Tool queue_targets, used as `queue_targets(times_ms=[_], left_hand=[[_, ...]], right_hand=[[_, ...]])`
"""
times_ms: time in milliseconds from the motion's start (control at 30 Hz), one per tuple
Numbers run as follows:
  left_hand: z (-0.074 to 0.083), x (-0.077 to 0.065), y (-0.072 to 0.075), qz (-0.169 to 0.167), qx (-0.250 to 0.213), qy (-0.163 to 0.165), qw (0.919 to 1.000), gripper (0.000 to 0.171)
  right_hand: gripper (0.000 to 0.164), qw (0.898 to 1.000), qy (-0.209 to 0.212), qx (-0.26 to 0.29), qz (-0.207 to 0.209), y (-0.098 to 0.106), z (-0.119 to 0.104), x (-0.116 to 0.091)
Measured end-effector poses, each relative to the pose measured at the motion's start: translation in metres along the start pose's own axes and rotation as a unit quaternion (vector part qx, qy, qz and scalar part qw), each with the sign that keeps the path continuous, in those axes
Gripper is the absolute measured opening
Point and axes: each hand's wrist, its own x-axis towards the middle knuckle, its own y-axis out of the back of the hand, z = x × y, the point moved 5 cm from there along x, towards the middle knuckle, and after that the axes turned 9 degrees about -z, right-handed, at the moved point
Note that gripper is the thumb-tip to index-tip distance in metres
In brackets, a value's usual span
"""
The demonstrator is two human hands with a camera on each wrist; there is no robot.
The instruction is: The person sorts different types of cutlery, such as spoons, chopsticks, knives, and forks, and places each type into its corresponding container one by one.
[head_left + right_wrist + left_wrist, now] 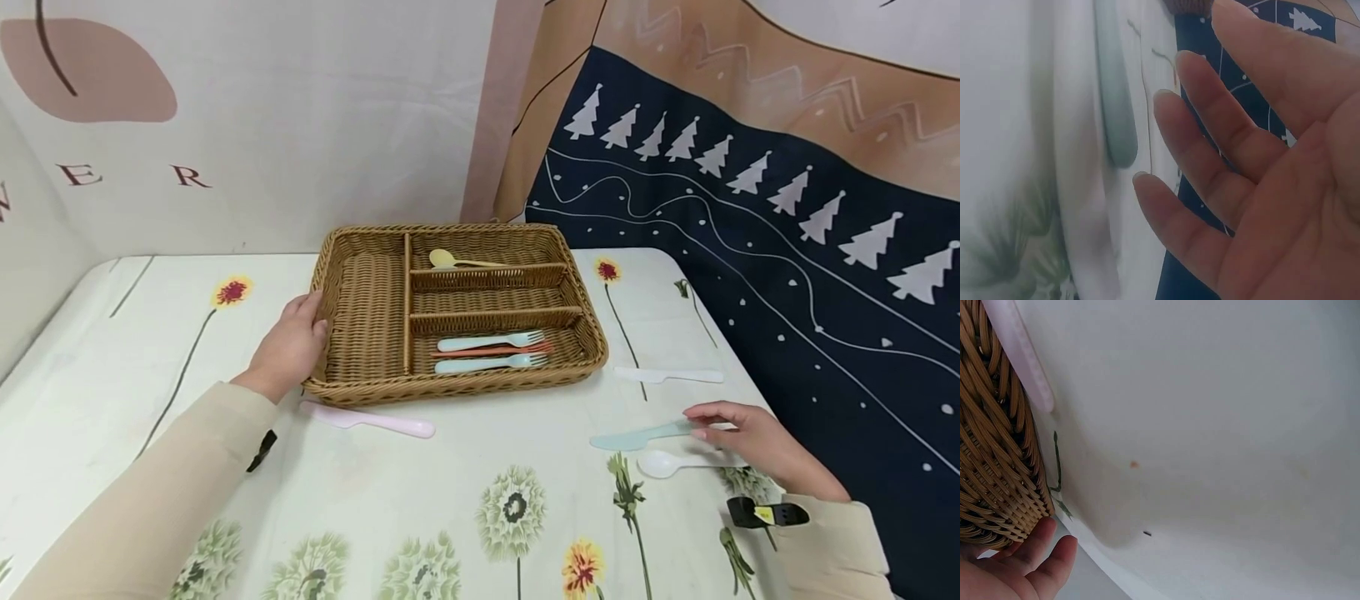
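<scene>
In the head view a brown wicker cutlery tray lies on the table. My left hand grips its left rim; in the left wrist view its fingertips lie against the woven side. My right hand hovers over the handle end of a light blue-green plastic knife, its fingers loosely bent and apart in the right wrist view, with nothing held. That knife's handle shows beside the fingers. A white spoon lies just nearer, its handle end partly hidden by the hand.
Inside the tray are a yellow spoon, light blue forks and orange cutlery. A pink knife lies along the tray's front, and a white knife to its right. Fabric-covered walls stand behind and at the right.
</scene>
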Motion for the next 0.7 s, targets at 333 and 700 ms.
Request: queue_targets(times_ms=[333,700], left_hand=[[0.000,0.000,0.000,-0.002,0.001,0.000,1.0000,0.057],[0.001,0.000,0.000,0.001,0.003,-0.001,1.0000,0.056]], right_hand=[[0.039,0.999,-0.027,-0.033,-0.015,0.002,0.011,-0.011],[0.041,0.998,-0.038,-0.046,-0.030,0.002,0.014,-0.015]])
